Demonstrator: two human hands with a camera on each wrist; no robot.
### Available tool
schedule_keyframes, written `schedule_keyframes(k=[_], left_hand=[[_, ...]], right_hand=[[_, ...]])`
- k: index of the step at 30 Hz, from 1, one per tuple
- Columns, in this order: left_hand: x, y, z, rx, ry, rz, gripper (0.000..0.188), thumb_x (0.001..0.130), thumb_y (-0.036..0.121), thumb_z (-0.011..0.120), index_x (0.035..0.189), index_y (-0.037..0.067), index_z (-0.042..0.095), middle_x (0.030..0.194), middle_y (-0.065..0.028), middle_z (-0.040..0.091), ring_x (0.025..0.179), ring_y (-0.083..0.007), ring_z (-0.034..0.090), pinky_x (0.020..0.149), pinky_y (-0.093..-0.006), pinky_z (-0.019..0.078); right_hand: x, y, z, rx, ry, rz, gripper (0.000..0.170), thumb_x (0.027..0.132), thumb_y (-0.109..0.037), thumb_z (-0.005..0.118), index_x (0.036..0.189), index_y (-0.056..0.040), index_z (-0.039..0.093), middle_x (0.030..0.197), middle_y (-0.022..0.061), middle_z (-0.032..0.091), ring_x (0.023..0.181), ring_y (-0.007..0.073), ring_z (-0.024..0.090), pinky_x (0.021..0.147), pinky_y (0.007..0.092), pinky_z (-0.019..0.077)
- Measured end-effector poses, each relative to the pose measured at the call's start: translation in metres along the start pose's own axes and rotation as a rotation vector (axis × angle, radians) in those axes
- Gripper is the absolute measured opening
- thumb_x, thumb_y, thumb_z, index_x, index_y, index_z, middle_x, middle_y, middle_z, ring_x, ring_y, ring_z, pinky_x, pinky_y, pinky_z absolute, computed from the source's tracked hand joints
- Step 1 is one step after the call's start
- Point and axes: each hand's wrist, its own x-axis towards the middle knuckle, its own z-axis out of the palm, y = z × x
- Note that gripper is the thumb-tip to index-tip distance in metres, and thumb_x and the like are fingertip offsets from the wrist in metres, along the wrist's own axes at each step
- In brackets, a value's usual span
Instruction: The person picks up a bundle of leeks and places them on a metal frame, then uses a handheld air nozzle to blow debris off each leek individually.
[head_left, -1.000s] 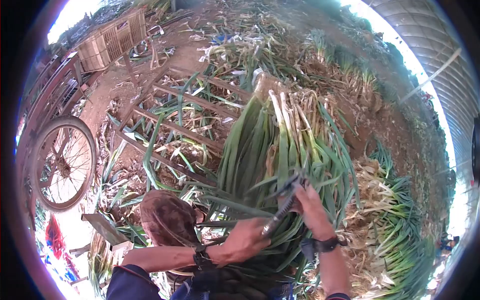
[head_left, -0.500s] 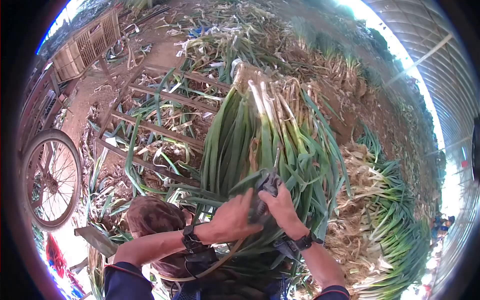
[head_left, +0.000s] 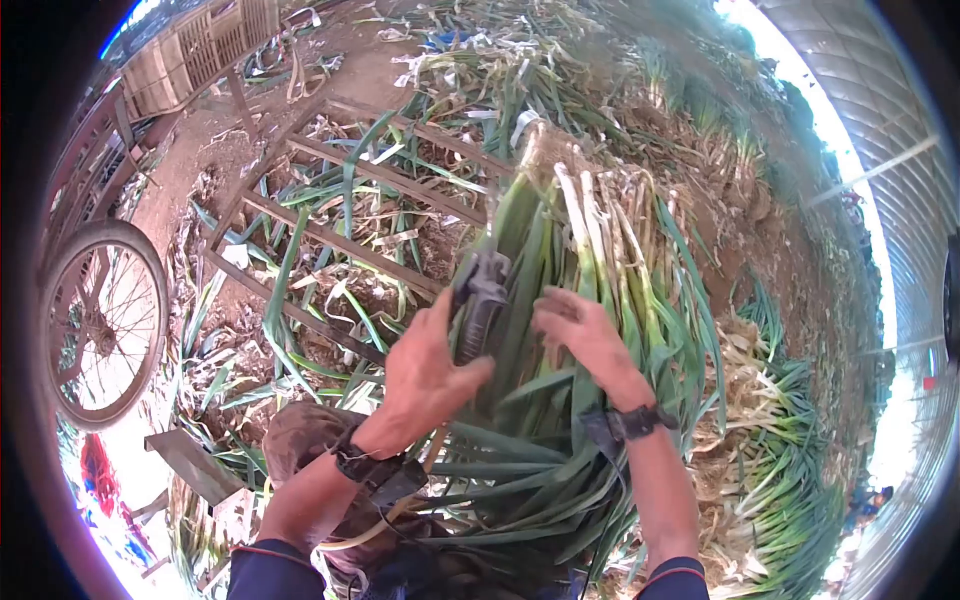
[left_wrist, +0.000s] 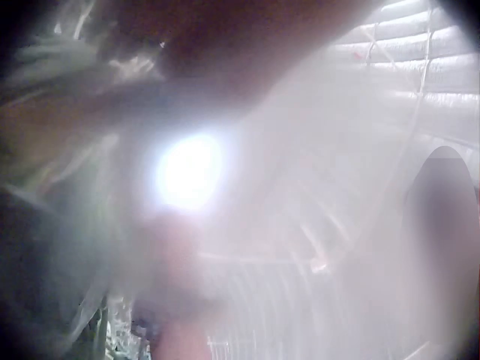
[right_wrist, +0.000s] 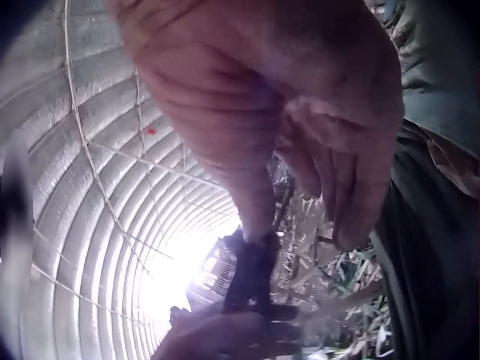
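Note:
In the head view, my left hand (head_left: 425,370) holds a dark air blow gun (head_left: 482,310) between thumb and fingers, its thin nozzle pointing away. A pale hose (head_left: 400,510) runs up toward that hand from below. My right hand (head_left: 588,338) is free of the gun, to its right, fingers loosely bent over the leaves. Beneath both hands lies a large heap of long green onions (head_left: 640,290), white ends pointing away. The right wrist view shows my right palm (right_wrist: 300,97) large, with the gun (right_wrist: 251,277) and left hand (right_wrist: 232,334) below. Blur and glare hide most detail in the left wrist view.
A slatted wooden frame (head_left: 370,260) lies left of the heap. Further left stand a cart wheel (head_left: 105,325) and a slatted crate (head_left: 200,55). More green onions (head_left: 780,450) are piled at the right. Someone's brown patterned cap (head_left: 300,435) is close by my left forearm.
The blow gun has passed from my right hand to my left and shifted leftward. My right hand has let go. The left hand has moved up and forward.

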Motion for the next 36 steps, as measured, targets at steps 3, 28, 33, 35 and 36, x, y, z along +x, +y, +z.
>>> schedule_keyframes(k=[3, 28, 33, 35, 36], left_hand=[[-0.001, -0.01, -0.02, -0.012, 0.074, -0.031, 0.089, 0.075, 0.029, 0.077, 0.148, -0.006, 0.041, 0.114, -0.0265, 0.061, 0.105, -0.0421, 0.063, 0.092, -0.0478, 0.0501], [-0.008, -0.027, -0.024, -0.026, -0.044, -0.067, 0.092, 0.076, 0.035, 0.076, 0.15, -0.006, 0.039, 0.118, -0.0233, 0.06, 0.108, -0.0407, 0.061, 0.092, -0.0476, 0.0503], [0.0, -0.039, -0.002, -0.034, 0.005, -0.051, 0.089, 0.074, 0.033, 0.076, 0.146, -0.006, 0.043, 0.117, -0.0249, 0.062, 0.108, -0.0413, 0.063, 0.094, -0.0468, 0.0506], [0.011, -0.049, 0.006, -0.092, 0.007, -0.075, 0.088, 0.073, 0.033, 0.076, 0.145, -0.006, 0.045, 0.118, -0.0257, 0.063, 0.109, -0.041, 0.063, 0.095, -0.0459, 0.0505], [0.018, -0.052, 0.009, -0.146, 0.012, -0.103, 0.087, 0.073, 0.033, 0.077, 0.144, -0.007, 0.047, 0.119, -0.0264, 0.064, 0.11, -0.0408, 0.064, 0.096, -0.0451, 0.0504]], right_hand=[[0.074, 0.023, 0.043, -0.409, 0.225, -0.08, 0.079, 0.09, -0.044, 0.075, 0.145, 0.0062, 0.049, 0.135, 0.0233, 0.063, 0.11, 0.0344, 0.068, 0.09, 0.0429, 0.0554], [-0.15, 0.052, -0.038, -0.623, 0.22, 0.141, 0.074, 0.082, -0.019, 0.075, 0.146, 0.0034, 0.045, 0.129, 0.024, 0.064, 0.118, 0.0347, 0.063, 0.104, 0.0398, 0.0478], [-0.167, 0.055, -0.041, -0.374, 0.19, 0.329, 0.08, 0.079, -0.021, 0.08, 0.146, 0.0031, 0.043, 0.134, 0.0264, 0.06, 0.118, 0.0397, 0.062, 0.102, 0.043, 0.0484], [-0.16, 0.027, -0.034, -0.933, 0.215, 0.212, 0.084, 0.078, -0.023, 0.083, 0.148, 0.0004, 0.043, 0.134, 0.0257, 0.059, 0.123, 0.0404, 0.059, 0.104, 0.0467, 0.0461], [-0.151, 0.008, -0.032, -0.936, 0.215, 0.205, 0.084, 0.078, -0.023, 0.083, 0.148, 0.0004, 0.043, 0.134, 0.0257, 0.059, 0.123, 0.0404, 0.059, 0.104, 0.0467, 0.0461]])
